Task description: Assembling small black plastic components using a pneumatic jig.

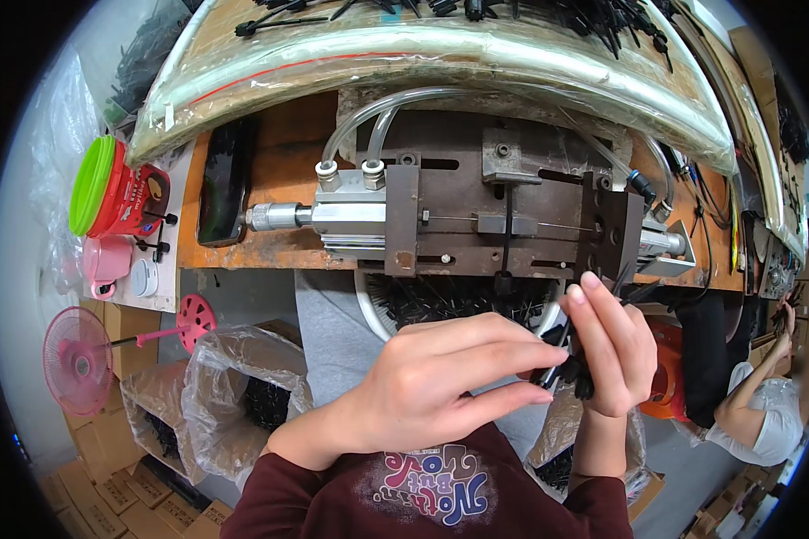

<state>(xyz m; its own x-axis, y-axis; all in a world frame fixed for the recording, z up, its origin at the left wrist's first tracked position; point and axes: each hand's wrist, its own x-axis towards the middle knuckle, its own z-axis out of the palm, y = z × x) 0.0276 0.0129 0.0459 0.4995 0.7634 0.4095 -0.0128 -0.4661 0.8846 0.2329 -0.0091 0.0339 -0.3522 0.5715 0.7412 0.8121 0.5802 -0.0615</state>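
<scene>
Low in front of a metal fixture (458, 139), my two hands meet around small black plastic rod-like parts (581, 384). My left hand (422, 377) pinches one slim black part (551, 370) between thumb and forefinger. Several similar parts sit in the curled fingers of my right hand (618, 350), their knobbed ends showing below the fingers. The fingers hide much of these parts. Upright in the middle of the fixture stands another thin black rod part (509, 225), beside a small metal block (490, 224). Neither hand touches the fixture's centre.
Air cylinders flank the fixture, the left one (351, 216) fed by clear hoses (364, 121). Below it sits a white-rimmed basin (368, 305) of black parts. A phone (225, 184), red bucket (139, 193) and pink fan (79, 359) stand left. Another person (764, 413) works far right.
</scene>
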